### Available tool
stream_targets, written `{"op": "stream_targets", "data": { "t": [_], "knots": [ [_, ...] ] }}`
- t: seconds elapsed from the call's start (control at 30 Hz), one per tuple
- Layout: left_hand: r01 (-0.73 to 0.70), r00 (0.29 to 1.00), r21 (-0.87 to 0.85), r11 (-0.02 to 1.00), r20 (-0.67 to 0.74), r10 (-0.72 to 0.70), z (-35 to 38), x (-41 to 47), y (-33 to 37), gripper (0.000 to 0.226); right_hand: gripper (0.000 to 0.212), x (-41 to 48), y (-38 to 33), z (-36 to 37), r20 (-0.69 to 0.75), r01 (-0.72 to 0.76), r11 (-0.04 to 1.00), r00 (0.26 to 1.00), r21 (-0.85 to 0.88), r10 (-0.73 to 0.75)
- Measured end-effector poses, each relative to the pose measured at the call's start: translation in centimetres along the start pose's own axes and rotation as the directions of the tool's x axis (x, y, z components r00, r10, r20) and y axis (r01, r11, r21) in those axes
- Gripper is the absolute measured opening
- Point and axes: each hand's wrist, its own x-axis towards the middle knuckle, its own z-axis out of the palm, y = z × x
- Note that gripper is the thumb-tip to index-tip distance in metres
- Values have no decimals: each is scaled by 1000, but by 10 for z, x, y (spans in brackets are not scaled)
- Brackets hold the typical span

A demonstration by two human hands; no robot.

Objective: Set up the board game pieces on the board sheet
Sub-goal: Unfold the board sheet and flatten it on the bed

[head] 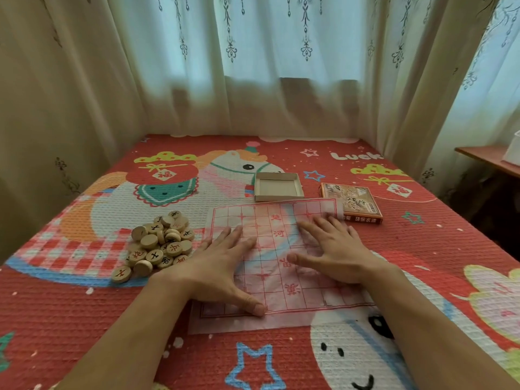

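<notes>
A thin, translucent board sheet (pixel 277 220) with a red grid and red characters lies flat on the bed in front of me. My left hand (pixel 216 266) rests palm down on its left half, fingers spread. On the right half, my right hand (pixel 334 250) also lies flat with fingers apart. Neither hand holds anything. A heap of several round wooden game pieces (pixel 159 244) with red and black characters sits just left of the sheet, close to my left hand. No piece stands on the sheet.
An empty cardboard box tray (pixel 278 187) lies beyond the sheet's far edge. The printed box lid (pixel 353 202) sits at the far right corner, partly under the sheet. The bed has a red cartoon cover (pixel 84 305). Curtains hang behind; a wooden shelf (pixel 489 160) stands far right.
</notes>
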Motion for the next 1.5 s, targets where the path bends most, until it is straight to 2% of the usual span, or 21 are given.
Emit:
{"op": "stream_targets", "data": {
  "t": [0.2, 0.5, 0.57, 0.67, 0.77, 0.93, 1.23, 1.5],
  "knots": [
    [-4, 1000, -26, 1000, 5, 4, -1, -1, 1, 137, 95, 10, 11, -5, -40, -130, 991, 991, 11, 130],
    [-4, 1000, -4, 1000, 27, 5, -3, -5, 1, 138, 104, 13, 15, -7, -51, -174, 985, 983, 5, 174],
    [5, 1000, -2, 1000, 7, -5, -2, -7, 2, 135, 102, 9, 9, -11, -95, -134, 991, 987, -1, 133],
    [-17, 989, -16, 1000, -147, 14, 1, -2, 4, 115, 102, 1, -12, -14, -147, 38, 998, 988, -44, -44],
    [-40, 973, 10, 999, -229, 41, 3, 5, 8, 109, 105, -6, -36, -5, -61, 162, 984, 984, -68, -166],
    [10, 994, 42, 999, -110, -6, 13, 11, 6, 117, 105, -5, -40, 6, 107, 122, 988, 988, -99, -111],
    [17, 998, 80, 997, -61, -12, 12, 10, 3, 123, 112, -9, -36, 6, 128, 70, 995, 990, -76, -60],
    [10, 998, 101, 995, -63, -3, 13, 11, 0, 126, 118, -13, -3, -6, 135, -27, 997, 990, -70, 36]
  ]
}}
